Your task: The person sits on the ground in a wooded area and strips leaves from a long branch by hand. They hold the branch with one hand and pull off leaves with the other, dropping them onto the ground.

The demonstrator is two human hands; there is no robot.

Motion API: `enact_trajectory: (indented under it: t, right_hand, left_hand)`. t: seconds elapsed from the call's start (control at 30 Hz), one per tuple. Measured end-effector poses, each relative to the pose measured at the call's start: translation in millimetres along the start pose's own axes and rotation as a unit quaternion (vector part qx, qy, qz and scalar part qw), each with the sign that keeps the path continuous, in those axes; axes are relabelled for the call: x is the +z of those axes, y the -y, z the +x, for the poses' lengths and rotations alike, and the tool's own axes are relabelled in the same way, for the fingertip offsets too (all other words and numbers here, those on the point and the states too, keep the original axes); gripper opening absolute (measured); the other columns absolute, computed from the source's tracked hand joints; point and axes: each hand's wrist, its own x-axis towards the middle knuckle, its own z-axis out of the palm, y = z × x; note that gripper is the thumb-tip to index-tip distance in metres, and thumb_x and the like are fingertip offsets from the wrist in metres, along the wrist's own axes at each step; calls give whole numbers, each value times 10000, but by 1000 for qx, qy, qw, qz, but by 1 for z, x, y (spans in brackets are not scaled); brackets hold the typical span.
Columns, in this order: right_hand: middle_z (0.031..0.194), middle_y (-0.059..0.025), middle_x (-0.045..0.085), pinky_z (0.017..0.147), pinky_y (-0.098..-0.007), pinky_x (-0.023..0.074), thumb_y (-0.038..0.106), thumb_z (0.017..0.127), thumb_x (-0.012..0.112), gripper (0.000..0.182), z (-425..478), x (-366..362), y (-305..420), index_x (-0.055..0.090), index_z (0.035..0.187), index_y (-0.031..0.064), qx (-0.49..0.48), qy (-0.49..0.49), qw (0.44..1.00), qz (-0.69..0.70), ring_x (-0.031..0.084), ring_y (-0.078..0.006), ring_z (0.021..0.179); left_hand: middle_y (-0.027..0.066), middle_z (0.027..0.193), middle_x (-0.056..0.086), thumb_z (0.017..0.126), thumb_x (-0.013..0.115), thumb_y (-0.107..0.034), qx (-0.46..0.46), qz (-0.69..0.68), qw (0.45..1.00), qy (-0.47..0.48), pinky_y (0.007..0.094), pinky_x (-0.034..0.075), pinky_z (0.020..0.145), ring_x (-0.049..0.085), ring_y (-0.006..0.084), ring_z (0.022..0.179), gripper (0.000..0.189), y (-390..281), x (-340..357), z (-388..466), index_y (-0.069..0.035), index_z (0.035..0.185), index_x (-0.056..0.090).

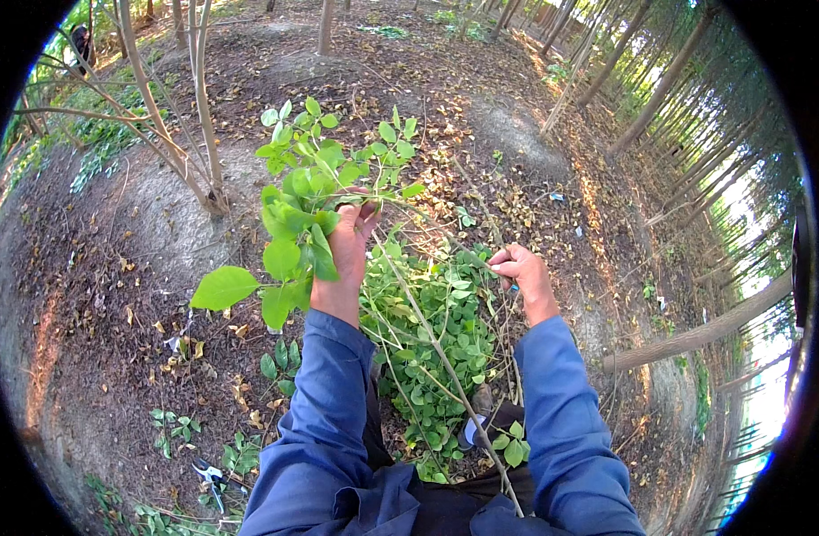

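My left hand (352,244) is closed around leafy green branches (302,181), whose leaves spread above it and over the wrist. In my right hand (525,271), a thin woody stem (443,231) is pinched between thumb and fingers; it runs up and left toward the left hand. Another long bare stem (426,328) slants from below the left hand down to my lap. Between my forearms, a heap of cut leafy branches (436,382) lies on the ground before me. Leaves hide part of the left hand's grip.
Pruning shears (210,474) lie on the soil at lower left, beside cut sprigs (242,455). A multi-stemmed tree (208,134) rises at upper left. At right, a leaning trunk (704,328) comes near, with more trees behind. Dry leaves (510,208) cover the ground.
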Motion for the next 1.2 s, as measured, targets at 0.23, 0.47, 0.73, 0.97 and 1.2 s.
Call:
enact_trajectory:
  t: [0.23,0.47,0.73,0.97,1.2]
  right_hand:
    - [720,-17,603,510,-216,396,76,706,603,107,-2,1,0,628,794,20,-11,-7,1000,-16,486,-69,567]
    - [724,-16,605,503,-208,396,78,716,596,109,-5,5,2,632,800,20,-2,-1,1000,-28,493,-68,582]
    - [743,-22,609,533,-227,415,121,723,580,161,-12,10,2,637,839,25,-6,16,996,-83,509,-82,599]
    - [718,-20,603,529,-235,397,121,713,596,144,-8,2,3,637,821,35,-14,-29,997,-63,494,-85,575]
    - [946,-64,634,728,-244,455,64,695,608,371,9,-38,-3,595,1062,13,-99,-141,983,-65,582,-151,820]
  left_hand:
    - [50,943,596,882,555,-150,-32,-61,998,9,384,494,836,574,158,825,133,-1,4,0,-62,979,574]
    - [43,889,600,871,569,-126,16,61,996,-69,346,499,749,575,146,759,118,5,-3,4,-69,974,578]
    - [64,938,557,914,451,-181,185,154,968,69,270,448,736,521,144,838,214,24,-49,23,-31,1043,532]
    - [44,826,581,882,525,-119,72,229,970,-35,313,474,691,546,147,723,86,11,-41,23,-59,933,558]
    - [-1,781,581,894,544,-161,-138,38,990,-15,343,516,719,551,126,648,91,-7,-4,1,-77,901,577]
